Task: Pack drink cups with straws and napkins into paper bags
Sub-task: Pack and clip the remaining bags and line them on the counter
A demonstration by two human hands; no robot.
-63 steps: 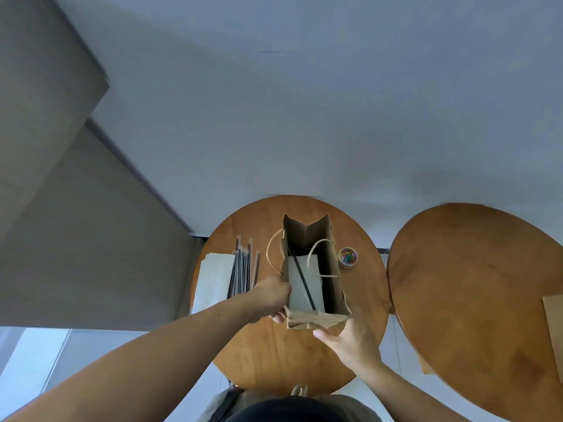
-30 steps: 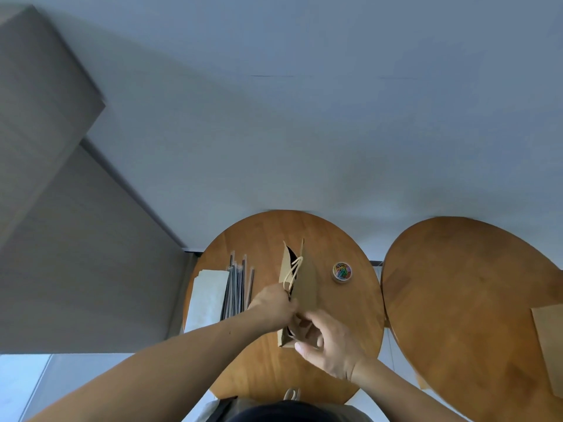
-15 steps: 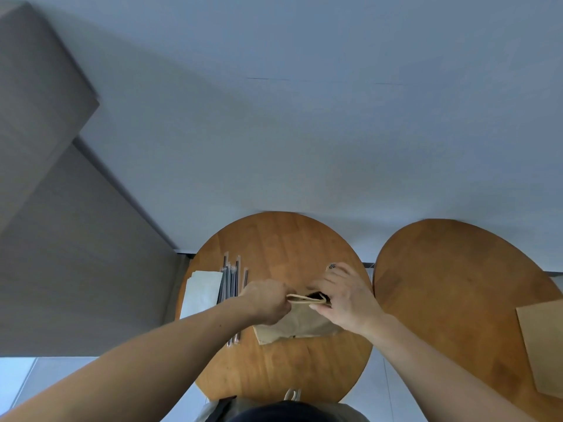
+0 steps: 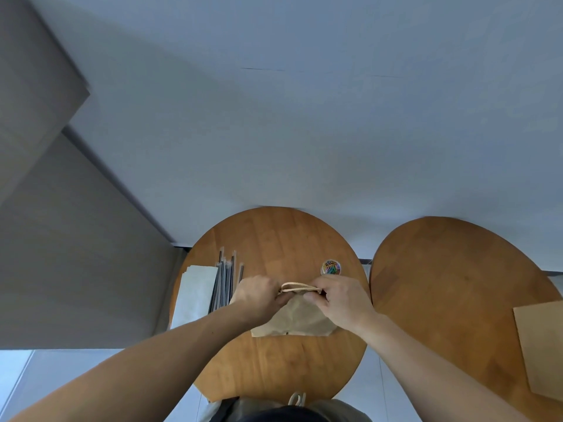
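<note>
A brown paper bag [image 4: 294, 319] stands on the left round wooden table [image 4: 274, 239] with its mouth pressed closed. My left hand [image 4: 259, 295] pinches the top edge at its left end, and my right hand [image 4: 341, 295] pinches it at the right end. The two rope handles [image 4: 300, 288] lie together between my hands. What is inside the bag is hidden. Several black straws [image 4: 225, 284] lie to the left of the bag, beside a stack of white napkins [image 4: 195, 295].
A small round tub of coloured paper clips [image 4: 331, 267] sits just beyond my right hand. A second round table [image 4: 457, 284] stands to the right, with flat brown paper bags [image 4: 542, 345] at its right edge. A wall rises right behind both tables.
The bag stood open, showing a napkin and a straw inside. Both hands have since turned it and pressed its mouth closed, bringing the handles together.
</note>
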